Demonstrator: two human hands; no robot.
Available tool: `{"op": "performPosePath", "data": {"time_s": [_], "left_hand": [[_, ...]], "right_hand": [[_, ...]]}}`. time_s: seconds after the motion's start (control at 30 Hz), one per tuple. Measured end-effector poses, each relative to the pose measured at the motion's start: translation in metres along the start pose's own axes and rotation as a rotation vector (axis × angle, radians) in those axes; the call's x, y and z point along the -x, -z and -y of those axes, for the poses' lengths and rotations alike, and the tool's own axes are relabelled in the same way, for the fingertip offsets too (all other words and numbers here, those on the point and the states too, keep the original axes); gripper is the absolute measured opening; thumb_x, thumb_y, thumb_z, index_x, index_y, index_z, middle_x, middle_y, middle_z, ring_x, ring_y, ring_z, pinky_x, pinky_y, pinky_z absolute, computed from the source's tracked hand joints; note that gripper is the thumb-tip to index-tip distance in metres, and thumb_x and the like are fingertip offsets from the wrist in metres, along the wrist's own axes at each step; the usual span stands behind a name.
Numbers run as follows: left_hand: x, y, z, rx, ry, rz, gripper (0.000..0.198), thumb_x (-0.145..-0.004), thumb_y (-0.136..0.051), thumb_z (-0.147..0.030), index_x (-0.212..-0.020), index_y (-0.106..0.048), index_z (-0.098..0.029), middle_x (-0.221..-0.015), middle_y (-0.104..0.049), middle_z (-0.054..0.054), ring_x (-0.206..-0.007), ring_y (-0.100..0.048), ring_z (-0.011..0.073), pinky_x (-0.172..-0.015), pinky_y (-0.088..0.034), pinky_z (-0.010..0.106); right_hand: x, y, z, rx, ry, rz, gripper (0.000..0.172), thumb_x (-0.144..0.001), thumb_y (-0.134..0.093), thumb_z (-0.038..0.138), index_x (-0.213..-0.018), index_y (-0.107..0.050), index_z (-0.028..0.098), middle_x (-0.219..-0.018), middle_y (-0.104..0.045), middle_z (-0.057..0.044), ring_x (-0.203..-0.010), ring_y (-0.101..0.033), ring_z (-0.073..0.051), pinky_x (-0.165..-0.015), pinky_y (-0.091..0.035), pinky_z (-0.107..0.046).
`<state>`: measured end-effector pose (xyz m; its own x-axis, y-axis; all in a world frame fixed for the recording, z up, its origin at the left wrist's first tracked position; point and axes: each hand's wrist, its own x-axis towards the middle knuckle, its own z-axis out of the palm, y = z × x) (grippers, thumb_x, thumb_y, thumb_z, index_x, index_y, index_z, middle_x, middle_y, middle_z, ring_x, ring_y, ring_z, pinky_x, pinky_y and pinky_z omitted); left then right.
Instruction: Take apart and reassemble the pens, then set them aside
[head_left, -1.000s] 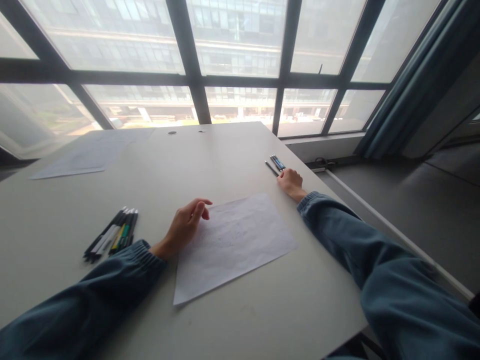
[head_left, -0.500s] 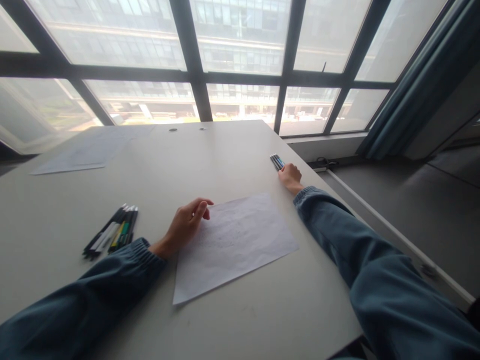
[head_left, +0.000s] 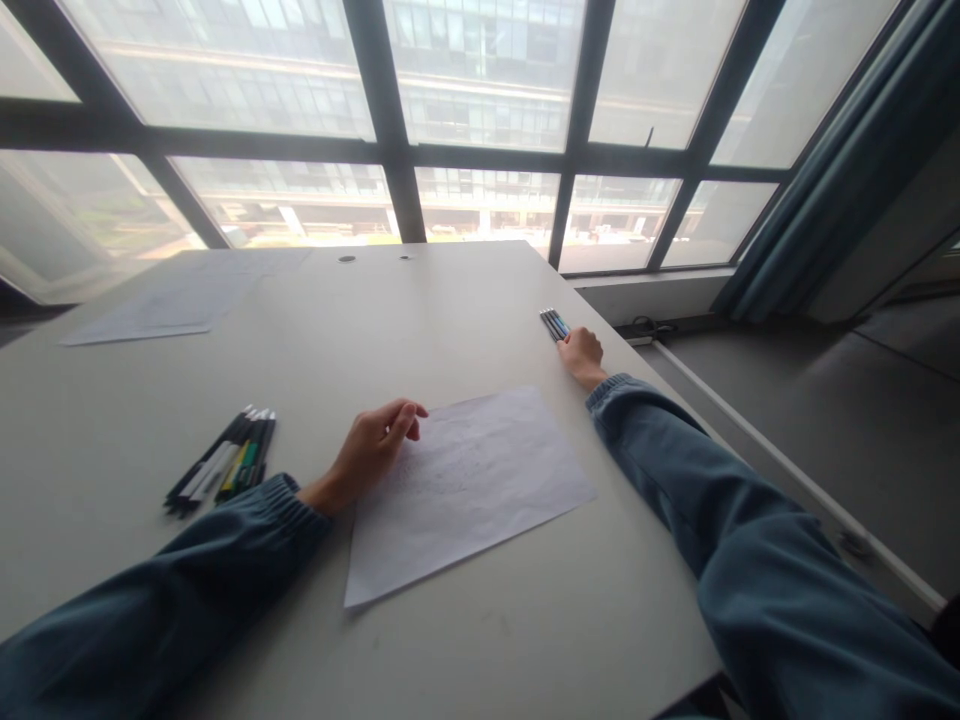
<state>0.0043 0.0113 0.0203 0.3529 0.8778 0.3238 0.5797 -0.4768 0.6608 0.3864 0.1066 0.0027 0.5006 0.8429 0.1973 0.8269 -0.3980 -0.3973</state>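
Note:
A sheet of white paper (head_left: 480, 490) with faint grey markings lies on the white table in front of me. My left hand (head_left: 379, 440) rests at its upper left edge, fingers loosely curled and thumb a little apart from the index finger, with nothing visible in it. Farther out, near the right table edge, my right hand (head_left: 581, 354) is closed at the near end of a small row of pens (head_left: 553, 324) lying on the table. Its fingertips are hidden behind the knuckles. Beside my left forearm lies a bunch of pens and markers (head_left: 225, 460), mostly black, with white, yellow and green ones.
More paper sheets (head_left: 161, 305) lie at the far left of the table (head_left: 465, 650). Two round holes are near its far edge. Large windows (head_left: 480, 80) stand behind it. A blue curtain (head_left: 817, 160) hangs at right, above grey floor.
Both hands, the paper and the pens keep their places. Only the camera view has shifted very slightly.

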Motion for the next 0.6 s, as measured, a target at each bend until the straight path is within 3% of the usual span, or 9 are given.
{"op": "performPosePath", "data": {"time_s": [0.6], "left_hand": [[0.0008,0.0002,-0.0032,0.010,0.000,-0.011,0.048,-0.097,-0.041,-0.053,-0.088,-0.071,-0.017,-0.065,-0.067,0.001,-0.058,-0.057,0.0142,-0.060,-0.043,0.025]], "right_hand": [[0.0095,0.0055,-0.0075,-0.005,0.039,0.011,0.025,-0.090,-0.061,0.032,-0.101,-0.076,0.015,-0.103,-0.075,-0.017,-0.099,-0.071,-0.026,-0.087,-0.052,-0.032]]}}
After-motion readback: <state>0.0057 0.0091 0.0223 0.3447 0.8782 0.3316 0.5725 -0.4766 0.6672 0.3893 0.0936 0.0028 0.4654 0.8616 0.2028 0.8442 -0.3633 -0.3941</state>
